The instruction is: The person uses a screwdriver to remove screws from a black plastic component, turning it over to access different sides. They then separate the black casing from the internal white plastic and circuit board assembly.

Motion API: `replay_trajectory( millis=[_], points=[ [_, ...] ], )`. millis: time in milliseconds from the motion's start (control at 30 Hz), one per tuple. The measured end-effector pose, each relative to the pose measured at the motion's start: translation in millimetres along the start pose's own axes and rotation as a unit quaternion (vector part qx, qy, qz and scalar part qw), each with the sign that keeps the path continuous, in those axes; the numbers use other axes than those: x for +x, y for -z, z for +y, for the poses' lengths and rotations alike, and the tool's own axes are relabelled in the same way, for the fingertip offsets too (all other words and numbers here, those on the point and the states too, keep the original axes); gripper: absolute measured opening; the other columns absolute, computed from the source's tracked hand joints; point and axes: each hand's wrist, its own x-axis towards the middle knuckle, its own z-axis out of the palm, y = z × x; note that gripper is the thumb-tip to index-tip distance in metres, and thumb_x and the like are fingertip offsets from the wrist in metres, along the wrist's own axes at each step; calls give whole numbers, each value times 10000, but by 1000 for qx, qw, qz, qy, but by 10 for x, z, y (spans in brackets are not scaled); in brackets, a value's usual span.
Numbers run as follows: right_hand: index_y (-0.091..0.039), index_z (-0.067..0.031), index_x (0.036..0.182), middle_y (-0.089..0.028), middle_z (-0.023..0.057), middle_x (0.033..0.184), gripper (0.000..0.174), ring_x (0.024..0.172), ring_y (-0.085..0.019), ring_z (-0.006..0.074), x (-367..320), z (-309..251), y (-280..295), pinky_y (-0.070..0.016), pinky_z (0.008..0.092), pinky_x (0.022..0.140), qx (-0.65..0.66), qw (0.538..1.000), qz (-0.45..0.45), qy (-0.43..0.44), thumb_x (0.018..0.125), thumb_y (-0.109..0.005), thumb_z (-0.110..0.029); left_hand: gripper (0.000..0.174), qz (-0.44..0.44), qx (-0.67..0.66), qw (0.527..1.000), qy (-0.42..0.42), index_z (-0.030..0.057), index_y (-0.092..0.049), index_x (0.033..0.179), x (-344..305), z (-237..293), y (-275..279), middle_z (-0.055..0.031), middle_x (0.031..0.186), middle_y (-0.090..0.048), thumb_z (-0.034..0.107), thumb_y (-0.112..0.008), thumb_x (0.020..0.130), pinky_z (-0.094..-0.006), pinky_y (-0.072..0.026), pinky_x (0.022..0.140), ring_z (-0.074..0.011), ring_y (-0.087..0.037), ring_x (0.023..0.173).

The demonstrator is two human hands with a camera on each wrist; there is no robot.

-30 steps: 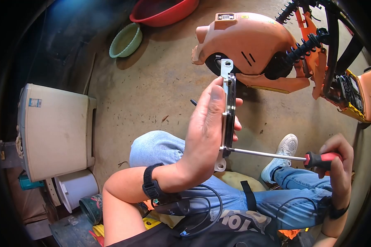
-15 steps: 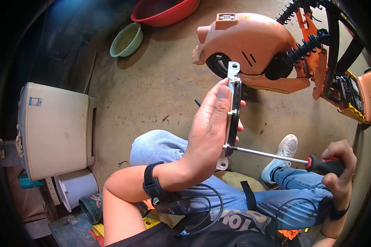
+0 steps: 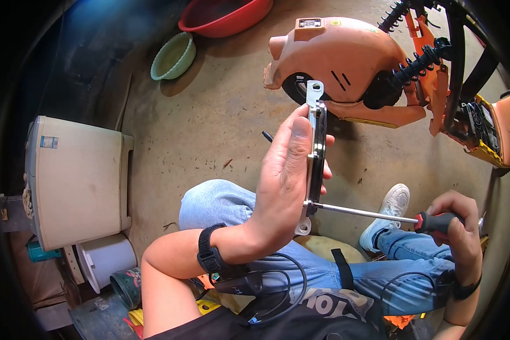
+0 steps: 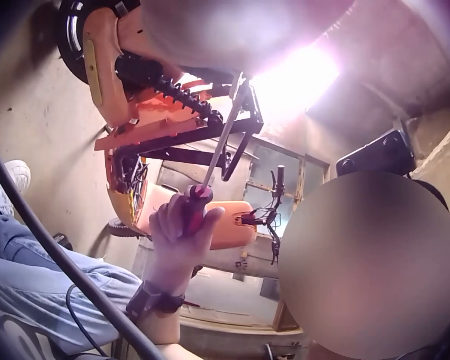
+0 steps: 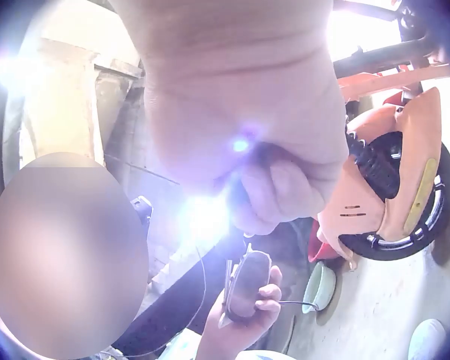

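The left hand (image 3: 284, 175) holds upright a long black part with a metal bracket (image 3: 315, 156), thumb along its near side and fingertips showing beyond it. In the right hand (image 3: 460, 226) is the red and black handle of a screwdriver (image 3: 368, 212); its shaft runs left and the tip meets the part's lower end. The left wrist view shows the right hand (image 4: 181, 236) curled round the screwdriver handle (image 4: 197, 208). From the right wrist, the part's dark oval face (image 5: 249, 285) is seen in the left hand (image 5: 244, 326).
An orange scooter body (image 3: 345, 62) with black springs stands beyond the hands at the upper right. A red basin (image 3: 226, 28) and a green basin (image 3: 174, 55) are on the floor. At the left stand a pale box (image 3: 79, 175) and a white bucket (image 3: 105, 258).
The left hand and the part shifted right, then back left. The right hand's fingers have changed their hold round the handle, which has turned.
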Motion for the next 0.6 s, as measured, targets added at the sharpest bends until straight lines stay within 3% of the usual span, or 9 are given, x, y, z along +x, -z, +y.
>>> replay_trajectory(
  millis=[200, 300, 367, 600],
  points=[
    [-609, 35, 925, -601, 54, 690, 713, 533, -537, 73, 25, -7, 38, -404, 201, 485, 33, 997, -48, -47, 804, -676, -664, 675, -3, -7, 1000, -3, 74, -327, 1485, 0, 8, 12, -101, 1120, -572, 561, -404, 1024, -203, -491, 636, -80, -574, 776],
    [-609, 22, 925, -619, 73, 764, 698, 593, -570, 97, 18, -2, 7, -428, 216, 527, 26, 1000, -13, -9, 765, -731, -646, 666, -2, -7, 1000, 12, 78, -333, 1481, 2, 19, 8, -99, 1119, -572, 557, -405, 1025, -205, -491, 635, -78, -574, 775],
    [-610, 12, 928, -627, 79, 806, 685, 651, -597, 131, 6, 35, 59, -451, 249, 573, -71, 992, 13, 105, 724, -781, -620, 661, -5, -9, 1000, 26, 80, -336, 1479, 0, 19, 4, -98, 1119, -572, 555, -406, 1026, -206, -491, 636, -78, -574, 774],
    [-625, 4, 935, -647, 88, 809, 620, 680, -619, 151, 29, -27, 9, -464, 265, 611, -59, 997, -25, 32, 755, -742, -578, 665, 2, -3, 1000, 8, 81, -344, 1480, -15, 14, -1, -96, 1127, -568, 563, -401, 1024, -213, -488, 644, -75, -566, 777]
  ],
)
